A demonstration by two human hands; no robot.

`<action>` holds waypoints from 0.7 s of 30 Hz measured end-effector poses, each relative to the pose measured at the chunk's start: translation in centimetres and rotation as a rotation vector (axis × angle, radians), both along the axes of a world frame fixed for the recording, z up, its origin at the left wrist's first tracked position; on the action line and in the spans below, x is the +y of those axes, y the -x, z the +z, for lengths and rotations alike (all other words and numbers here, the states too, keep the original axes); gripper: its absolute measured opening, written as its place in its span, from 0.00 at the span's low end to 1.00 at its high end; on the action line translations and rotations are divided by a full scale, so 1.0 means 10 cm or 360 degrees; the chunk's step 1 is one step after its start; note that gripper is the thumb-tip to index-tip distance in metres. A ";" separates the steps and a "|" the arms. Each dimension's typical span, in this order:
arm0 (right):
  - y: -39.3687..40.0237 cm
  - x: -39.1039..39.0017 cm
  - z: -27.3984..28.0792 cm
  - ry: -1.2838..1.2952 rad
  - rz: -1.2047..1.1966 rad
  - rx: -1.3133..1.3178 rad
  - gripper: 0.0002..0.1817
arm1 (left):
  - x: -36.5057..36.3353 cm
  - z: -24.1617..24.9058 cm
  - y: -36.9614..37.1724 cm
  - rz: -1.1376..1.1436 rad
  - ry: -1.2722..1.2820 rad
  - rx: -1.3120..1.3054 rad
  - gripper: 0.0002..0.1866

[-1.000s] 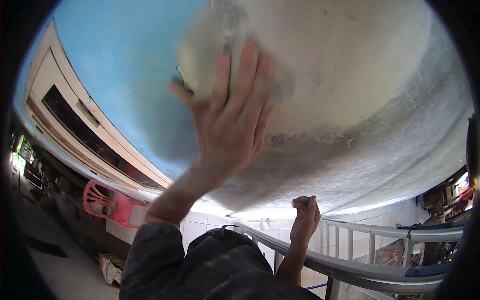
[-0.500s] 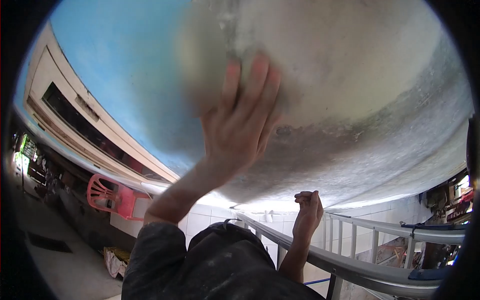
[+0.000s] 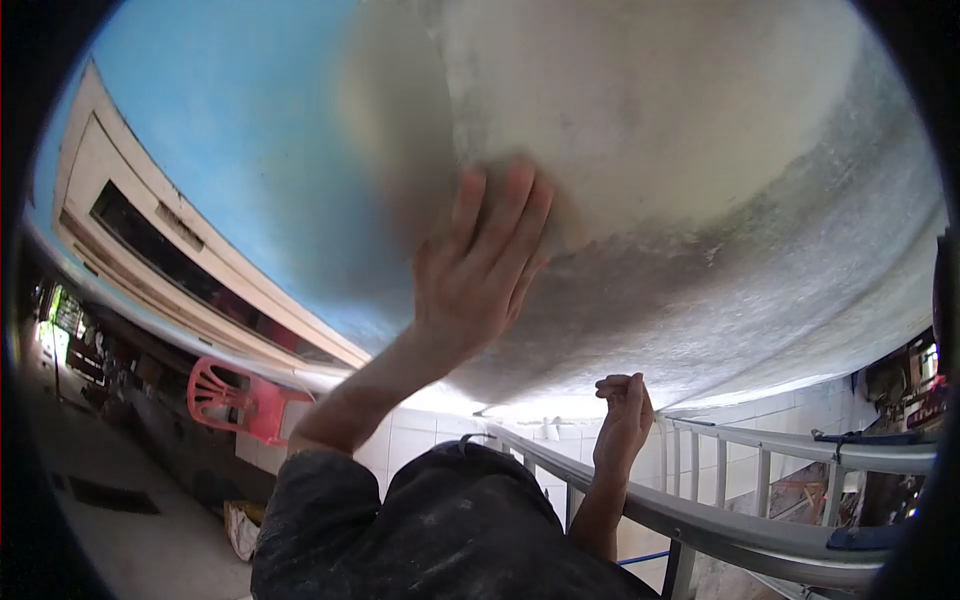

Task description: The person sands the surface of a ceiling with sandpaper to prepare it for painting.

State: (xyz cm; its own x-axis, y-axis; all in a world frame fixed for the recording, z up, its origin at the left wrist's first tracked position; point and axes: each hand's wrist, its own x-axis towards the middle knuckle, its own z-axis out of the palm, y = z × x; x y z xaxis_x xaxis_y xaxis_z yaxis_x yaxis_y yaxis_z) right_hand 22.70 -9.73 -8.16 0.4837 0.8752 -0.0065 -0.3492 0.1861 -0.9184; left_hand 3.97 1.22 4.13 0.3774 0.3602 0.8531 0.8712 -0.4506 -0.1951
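My left hand [image 3: 478, 265] is raised and lies against a large wall [image 3: 640, 120], its fingers stretched out and a little apart. The wall is blue at the left and grey-beige with dark stains at the right. A blurred dark patch surrounds the fingertips; whether anything lies under the palm is hidden. Lower down, my right hand [image 3: 624, 415] is held up near the wall's base and beside a metal ladder [image 3: 720, 520]. Its fingers are bent and pressed together, with nothing visible in them.
At the left are a cream-framed window [image 3: 190, 250] and a pink plastic chair [image 3: 245, 400]. White tiles [image 3: 410, 440] line the area below the wall. A bag [image 3: 243, 528] lies on the floor at lower left. Cluttered items [image 3: 910, 400] show at the far right.
My left hand has moved down along the wall, fingers still spread. My right hand shows slightly further right and keeps its shape. The surroundings have also shifted slightly in view.
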 end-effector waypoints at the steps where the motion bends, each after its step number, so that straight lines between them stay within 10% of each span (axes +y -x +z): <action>1: -0.01 -0.01 -0.03 0.0002 -0.0009 0.0010 0.20 | 0.02 -0.08 0.01 -0.0031 -0.0040 0.0027 0.23; 10: 0.00 0.02 -0.05 0.0024 0.0023 -0.0012 0.22 | 0.16 0.92 -0.06 0.0104 -0.0362 -0.0073 0.23; 17: 0.00 0.00 -0.08 0.0033 -0.0045 -0.0071 0.23 | 0.09 -0.05 -0.02 0.0060 -0.0147 -0.0155 0.24; 21: -0.01 0.02 -0.06 0.0077 0.0025 0.0017 0.20 | 0.11 0.77 -0.04 0.0227 -0.0330 -0.0023 0.25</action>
State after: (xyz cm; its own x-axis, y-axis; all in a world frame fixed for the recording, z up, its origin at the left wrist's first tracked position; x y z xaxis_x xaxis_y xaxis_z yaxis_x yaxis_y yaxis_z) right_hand 22.77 -9.49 -8.78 0.4694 0.8813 -0.0543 -0.3615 0.1357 -0.9225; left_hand 4.38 2.36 11.85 0.3228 0.2259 0.9191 0.9263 -0.2747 -0.2578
